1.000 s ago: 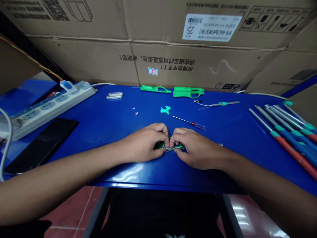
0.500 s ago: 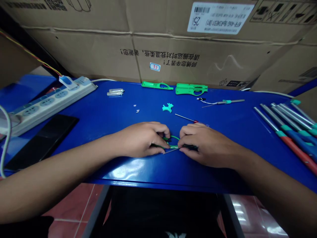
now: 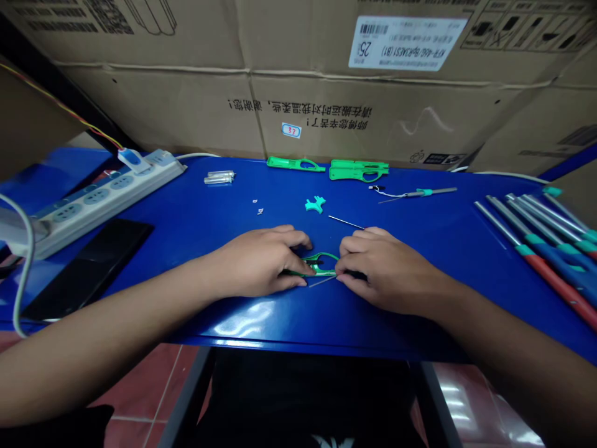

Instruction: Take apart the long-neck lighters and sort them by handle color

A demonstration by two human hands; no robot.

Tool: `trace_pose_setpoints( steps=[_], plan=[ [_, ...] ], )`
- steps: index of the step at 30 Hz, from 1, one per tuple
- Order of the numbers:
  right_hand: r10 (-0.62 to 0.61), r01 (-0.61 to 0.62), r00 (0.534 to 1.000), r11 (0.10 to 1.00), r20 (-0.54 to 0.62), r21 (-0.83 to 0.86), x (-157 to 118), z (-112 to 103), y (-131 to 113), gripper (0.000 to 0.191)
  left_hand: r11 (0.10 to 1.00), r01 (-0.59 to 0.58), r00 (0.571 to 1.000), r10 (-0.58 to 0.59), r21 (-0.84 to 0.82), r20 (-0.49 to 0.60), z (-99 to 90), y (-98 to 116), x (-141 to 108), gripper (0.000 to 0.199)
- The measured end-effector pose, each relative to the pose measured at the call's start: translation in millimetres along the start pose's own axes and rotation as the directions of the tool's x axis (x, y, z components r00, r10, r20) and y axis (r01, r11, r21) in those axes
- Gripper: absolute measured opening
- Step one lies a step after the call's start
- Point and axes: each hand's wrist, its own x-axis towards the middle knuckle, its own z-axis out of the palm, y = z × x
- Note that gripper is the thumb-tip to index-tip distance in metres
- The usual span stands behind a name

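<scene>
A green plastic lighter casing half [image 3: 325, 256] lies low over the blue table, its looped grip side showing between my hands. My left hand [image 3: 268, 260] curls around the casing's left part, thumb low, index finger slightly raised above it. Dark small parts sit inside the casing near these fingertips. Gripping the casing's right end is my right hand [image 3: 380, 264], with fingers bent and thumb pressed in; they hide that end. A thin grey rod [image 3: 321, 282] sticks out from under the right fingertips toward the lower left. Beyond the right hand, a screwdriver [image 3: 344, 221] shows only its shaft.
At the back are two green casing pieces [image 3: 296, 164] [image 3: 358, 170], clear tubes [image 3: 219, 177], a teal trigger piece [image 3: 315, 205] and a wired nozzle rod [image 3: 429, 192]. Several metal tubes with coloured handles [image 3: 527, 249] lie right. A power strip [image 3: 112, 193] and phone [image 3: 88, 267] lie left.
My left fingers have loosened and shifted slightly left, showing more of the green casing. My right hand stays at its end, covering the screwdriver's red part. The view has tilted slightly.
</scene>
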Motion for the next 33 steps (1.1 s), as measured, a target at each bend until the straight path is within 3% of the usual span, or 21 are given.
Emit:
trace_pose_setpoints(
  steps=[8, 13, 15, 17, 19, 22, 27, 30, 31, 33],
  plan=[
    [-0.065, 0.081, 0.988, 0.990, -0.139, 0.114, 3, -2, 18, 0.015, 0.997, -0.070, 0.997, 0.069, -0.014, -0.037, 3.3, -14, 4, 0.026],
    [0.081, -0.013, 0.935, 0.981, -0.344, 0.194, 7, -2, 33, 0.014, 0.981, -0.073, 0.986, 0.044, -0.181, -0.159, 2.3, -25, 5, 0.025],
    [0.135, -0.043, 0.904, 0.973, -0.406, 0.227, 10, 0, 40, 0.016, 0.971, 0.030, 0.962, -0.092, -0.236, -0.255, -0.6, -32, 11, 0.025],
    [0.161, -0.044, 0.880, 0.964, -0.447, 0.261, 13, 2, 44, 0.018, 0.952, 0.220, 0.897, -0.282, -0.211, -0.340, -3.7, -40, 22, 0.025],
    [0.166, -0.036, 0.867, 0.961, -0.470, 0.274, 15, 4, 44, 0.018, 0.918, 0.373, 0.852, -0.396, -0.134, -0.343, -5.6, -49, 36, 0.030],
    [0.156, -0.026, 0.862, 0.964, -0.482, 0.266, 16, 5, 42, 0.018, 0.902, 0.430, 0.870, -0.423, -0.029, -0.252, -5.1, -58, 57, 0.044],
    [0.135, 0.001, 0.849, 0.967, -0.511, 0.256, 14, 5, 40, 0.016, 0.891, 0.454, 0.877, -0.449, -0.010, -0.169, -3.8, -55, 65, 0.024],
    [0.096, 0.030, 0.827, 0.976, -0.554, 0.214, 12, 4, 37, 0.016, 0.858, 0.424, 0.863, -0.480, -0.291, -0.158, -4.8, -42, 52, 0.021],
    [0.069, 0.051, 0.820, 0.980, -0.568, 0.193, 12, 5, 35, 0.017, 0.791, 0.394, 0.860, -0.497, -0.467, -0.116, -4.7, -35, 48, 0.024],
    [0.003, 0.109, 0.804, 0.982, -0.595, 0.153, 13, 6, 27, 0.020, 0.525, 0.289, 0.860, -0.510, -0.800, -0.024, -2.9, -22, 39, 0.033]
  ],
)
